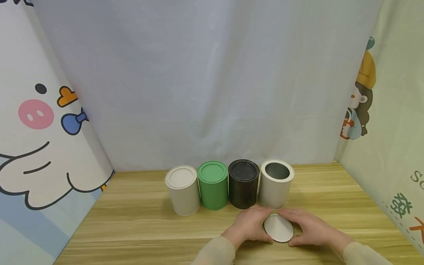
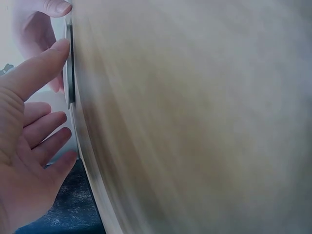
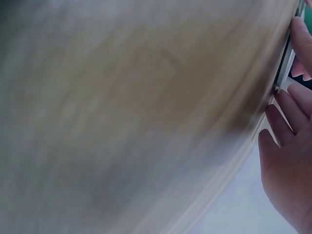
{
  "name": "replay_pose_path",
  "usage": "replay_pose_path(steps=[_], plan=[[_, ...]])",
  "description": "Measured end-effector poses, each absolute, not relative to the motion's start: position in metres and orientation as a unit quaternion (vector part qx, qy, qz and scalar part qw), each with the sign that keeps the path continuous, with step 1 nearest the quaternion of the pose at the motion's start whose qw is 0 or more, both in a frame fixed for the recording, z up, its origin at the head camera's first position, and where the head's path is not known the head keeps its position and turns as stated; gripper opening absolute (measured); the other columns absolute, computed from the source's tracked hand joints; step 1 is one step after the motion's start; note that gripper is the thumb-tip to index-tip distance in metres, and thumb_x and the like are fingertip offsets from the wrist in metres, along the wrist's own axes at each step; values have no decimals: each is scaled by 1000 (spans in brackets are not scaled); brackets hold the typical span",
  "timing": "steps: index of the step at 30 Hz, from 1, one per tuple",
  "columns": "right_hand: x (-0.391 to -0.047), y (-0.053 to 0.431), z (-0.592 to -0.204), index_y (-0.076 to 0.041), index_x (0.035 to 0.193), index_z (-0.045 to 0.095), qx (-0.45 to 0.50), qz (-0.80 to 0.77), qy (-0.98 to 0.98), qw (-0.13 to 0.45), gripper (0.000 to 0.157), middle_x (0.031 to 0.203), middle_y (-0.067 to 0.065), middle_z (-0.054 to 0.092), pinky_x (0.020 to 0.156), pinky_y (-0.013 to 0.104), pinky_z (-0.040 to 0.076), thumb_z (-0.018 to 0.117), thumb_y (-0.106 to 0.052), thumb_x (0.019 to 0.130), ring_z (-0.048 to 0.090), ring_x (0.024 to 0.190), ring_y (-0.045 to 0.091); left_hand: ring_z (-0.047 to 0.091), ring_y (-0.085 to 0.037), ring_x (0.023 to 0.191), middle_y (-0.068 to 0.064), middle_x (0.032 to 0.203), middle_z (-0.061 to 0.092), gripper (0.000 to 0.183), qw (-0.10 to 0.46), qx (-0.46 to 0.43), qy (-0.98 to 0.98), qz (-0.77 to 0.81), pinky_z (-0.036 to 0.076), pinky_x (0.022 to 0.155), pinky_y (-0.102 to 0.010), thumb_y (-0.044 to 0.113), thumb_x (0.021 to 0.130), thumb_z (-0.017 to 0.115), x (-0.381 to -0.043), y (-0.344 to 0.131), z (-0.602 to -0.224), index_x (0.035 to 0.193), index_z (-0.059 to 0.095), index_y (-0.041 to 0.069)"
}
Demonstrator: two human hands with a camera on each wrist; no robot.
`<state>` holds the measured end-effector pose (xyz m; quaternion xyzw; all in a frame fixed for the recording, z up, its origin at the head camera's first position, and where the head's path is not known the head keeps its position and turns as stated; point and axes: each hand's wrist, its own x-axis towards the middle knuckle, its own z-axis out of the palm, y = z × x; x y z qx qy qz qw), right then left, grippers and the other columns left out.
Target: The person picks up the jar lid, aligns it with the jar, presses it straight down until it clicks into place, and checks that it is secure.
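A round white lid (image 1: pixel 279 228) lies flat on the wooden table, between the two hands. My left hand (image 1: pixel 253 224) is at the lid's left side, its thumb by the near edge and its fingers by the far edge. On the opposite side my right hand (image 1: pixel 309 227) mirrors it, thumb apart from the fingers. Relaxed, spread fingers show on the left hand (image 2: pixel 36 126) and right hand (image 3: pixel 290 126) in the wrist views. Whether any fingertip presses the rim is hard to tell. Just beyond the fingertips stands a white can (image 1: pixel 274 191) with its top uncovered.
Left of the uncovered can, a black can (image 1: pixel 243 191), a green can (image 1: pixel 213 193) and another white can (image 1: pixel 185 198) stand in a row, each with its lid on. A pale curtain (image 1: pixel 212 81) hangs behind the wooden table (image 1: pixel 139 228), and printed cloths flank it.
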<state>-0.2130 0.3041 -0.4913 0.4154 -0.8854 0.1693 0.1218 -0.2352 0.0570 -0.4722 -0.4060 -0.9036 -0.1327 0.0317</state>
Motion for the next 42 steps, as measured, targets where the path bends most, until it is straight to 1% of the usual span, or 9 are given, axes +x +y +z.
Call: replay_pose_path(steps=[6, 10, 17, 23, 29, 33, 36, 38, 42], plan=[[-214, 302, -493, -1, 131, 62, 428, 168, -878, 135, 80, 126, 11, 65, 90, 42, 52, 86, -47, 71, 60, 112, 31, 59, -2, 93, 16, 94, 66, 51, 39, -408, -904, -119, 45, 69, -15, 43, 62, 93, -236, 59, -475, 101, 66, 23], [-214, 300, -491, -1, 129, 63, 432, 165, -876, 136, 76, 125, 11, 65, 87, 45, 53, 87, -44, 70, 61, 110, 31, 58, -2, 86, 16, 83, 62, 44, 46, -414, -903, -105, 43, 65, -14, 44, 65, 91, -237, 59, -476, 93, 64, 22], [-212, 297, -490, 1, 125, 66, 431, 171, -876, 135, 72, 122, 9, 65, 84, 41, 55, 88, -42, 71, 62, 106, 28, 56, -3, 80, 15, 77, 57, 40, 31, -420, -899, -118, 39, 60, -14, 42, 68, 90, -238, 57, -477, 85, 61, 21], [-209, 297, -487, 0, 123, 67, 420, 181, -880, 130, 70, 121, 8, 65, 84, 38, 55, 87, -44, 73, 61, 106, 26, 56, -2, 83, 15, 85, 62, 38, 23, -432, -891, -135, 39, 63, -12, 41, 71, 89, -239, 54, -476, 94, 66, 20], [-206, 298, -480, 0, 123, 67, 405, 204, -883, 122, 67, 120, 9, 65, 85, 37, 55, 88, -39, 72, 62, 106, 26, 54, 1, 78, 15, 87, 64, 36, 27, -448, -876, -175, 39, 66, -9, 35, 73, 88, -241, 50, -469, 99, 69, 18], [-205, 299, -475, 0, 123, 67, 397, 207, -884, 131, 68, 120, 10, 65, 85, 37, 55, 89, -38, 71, 62, 106, 26, 59, 2, 88, 14, 101, 69, 48, 24, -443, -875, -193, 44, 77, -10, 34, 75, 87, -241, 48, -464, 116, 71, 17], [-205, 298, -471, -1, 123, 67, 395, 206, -884, 144, 68, 120, 9, 65, 84, 38, 55, 89, -37, 70, 61, 106, 25, 59, 1, 92, 13, 105, 70, 51, 23, -439, -876, -198, 44, 82, -11, 34, 75, 87, -240, 47, -458, 119, 70, 15], [-204, 298, -468, -2, 123, 67, 392, 206, -884, 151, 68, 120, 9, 65, 84, 36, 55, 90, -36, 69, 61, 106, 25, 59, 1, 90, 14, 103, 69, 48, 27, -441, -875, -197, 44, 81, -11, 35, 76, 87, -239, 46, -454, 117, 70, 16], [-202, 297, -460, -3, 124, 67, 384, 215, -883, 163, 68, 122, 7, 64, 85, 33, 54, 90, -34, 68, 60, 108, 23, 61, -2, 97, 9, 111, 70, 52, 58, -445, -873, -192, 45, 87, -13, 36, 77, 86, -238, 42, -448, 121, 69, 14]])
